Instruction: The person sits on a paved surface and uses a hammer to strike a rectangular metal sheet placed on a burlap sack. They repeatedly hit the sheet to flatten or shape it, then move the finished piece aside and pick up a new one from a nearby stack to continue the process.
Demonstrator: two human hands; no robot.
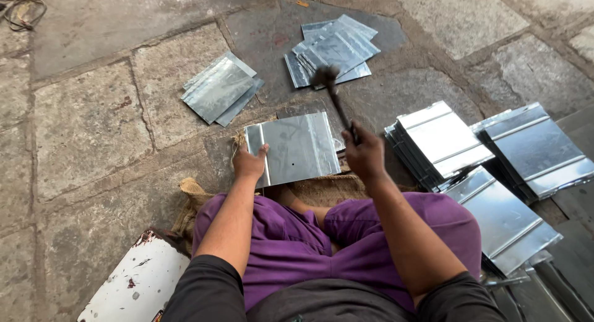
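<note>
From the head camera, the person sits cross-legged in purple trousers (297,241) on a stone floor (86,124), with a square metal sheet (294,147) lying flat straight ahead at twelve o'clock of the knees, apparently on a piece of burlap sacking (192,201) that pads it from the stone. The left hand (249,162) rests at the sheet's nine o'clock edge, fingers pressed down over the folded rim; its grip lies flat rather than curled, apparently pinning the sheet so that it does not slide or bounce. The right hand (365,155) sits at the sheet's three o'clock side, its grip closed tight round the handle of a hammer (331,90), whose dark, motion-blurred head is raised toward twelve o'clock above the far edge of the sheet, clear of the metal. Two loose piles of smaller sheets (334,50) and (219,87) lie well apart at twelve and eleven o'clock, out of the hammer's path. Stacks of folded sheets (439,142) stand close at the right hand's three o'clock, near enough to reach without shifting seat. A paint-chipped white panel (139,282) lies at eight o'clock beside the left thigh.
</note>
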